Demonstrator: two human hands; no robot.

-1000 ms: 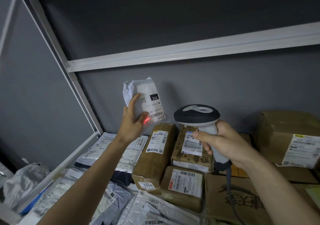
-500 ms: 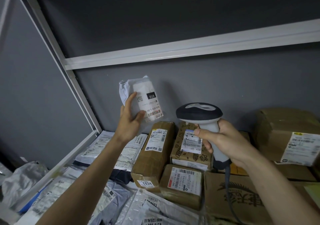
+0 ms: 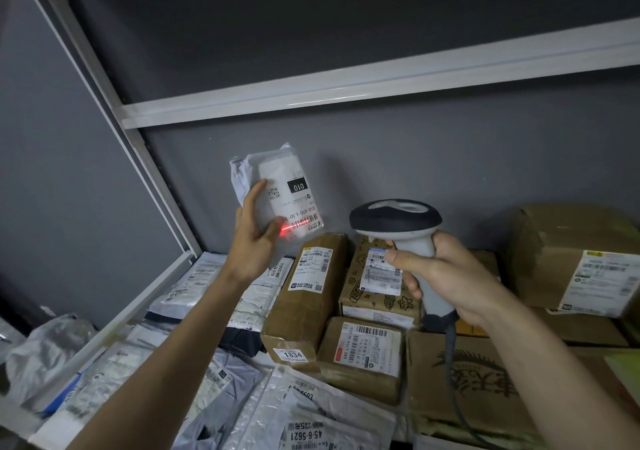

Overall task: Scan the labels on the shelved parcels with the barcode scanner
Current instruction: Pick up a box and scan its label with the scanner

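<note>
Clearly the small white parcel I hold up against the grey back wall is light and soft, a crinkly poly bag that gives under my left hand, so I pinch it low at its left edge, thumb on the front, leaving the label bare where the red line falls. My right hand is wrapped tight round the grip of the barcode scanner, forefinger on the trigger. Below, the shelf is crowded with brown boxes to the right and slick mailer bags nearer and left, likely to slide.
</note>
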